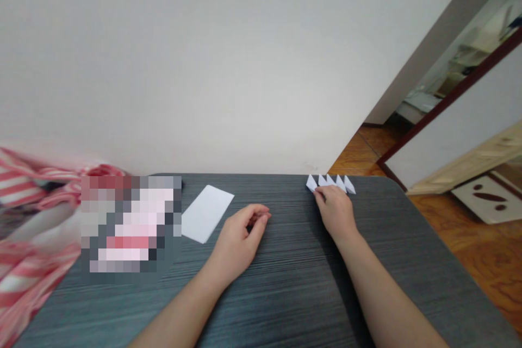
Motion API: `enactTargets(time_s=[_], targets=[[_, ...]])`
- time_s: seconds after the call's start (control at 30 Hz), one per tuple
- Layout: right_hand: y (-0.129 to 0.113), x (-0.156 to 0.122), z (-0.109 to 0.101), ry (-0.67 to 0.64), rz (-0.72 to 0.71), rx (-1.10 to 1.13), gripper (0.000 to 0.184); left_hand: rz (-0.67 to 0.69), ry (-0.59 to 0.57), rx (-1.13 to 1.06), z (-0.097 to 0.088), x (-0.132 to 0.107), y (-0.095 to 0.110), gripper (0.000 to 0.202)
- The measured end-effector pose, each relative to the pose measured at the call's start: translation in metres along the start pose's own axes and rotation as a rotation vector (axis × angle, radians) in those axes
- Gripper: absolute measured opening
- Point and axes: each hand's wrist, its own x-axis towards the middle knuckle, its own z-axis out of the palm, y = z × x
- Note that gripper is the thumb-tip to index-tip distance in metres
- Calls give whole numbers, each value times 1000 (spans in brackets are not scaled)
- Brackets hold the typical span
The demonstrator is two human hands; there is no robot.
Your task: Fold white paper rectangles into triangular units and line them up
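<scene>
My right hand (336,211) reaches to the far right of the dark grey table (285,283), its fingertips on the leftmost of several small folded white paper triangles (331,182) lined up in a row near the back edge. My left hand (240,234) rests on the table in the middle, fingers curled loosely inward; nothing shows inside them. A small stack of white paper sheets (206,212) lies just left of my left hand.
A red-and-white striped cloth (28,228) lies bunched at the left edge, beside a blurred-out patch. A plain white wall stands right behind the table. Wooden floor and a doorway (448,98) are to the right.
</scene>
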Motion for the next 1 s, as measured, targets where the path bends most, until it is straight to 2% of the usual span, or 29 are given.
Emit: enactTargets(time_s=[0.43, 0.63, 0.7, 0.8, 0.9, 1.0], targets=[[0, 0, 1, 15, -6, -2, 23, -18, -8, 10, 0, 1, 1, 22], [-13, -2, -6, 76, -18, 46, 23, 13, 4, 28, -3, -2, 2, 21], [-21, -4, -9, 75, -105, 150, 23, 38, 18, 32, -4, -4, 3, 20], [-33, -7, -13, -54, -311, 300, 21, 88, 49, 85, -7, -7, 5, 18], [-40, -9, -15, -204, -458, 358, 23, 180, 103, 282, -13, -9, 8, 17], [-40, -10, -13, -241, -517, 355, 27, 271, 165, 570, -22, -9, 13, 18]])
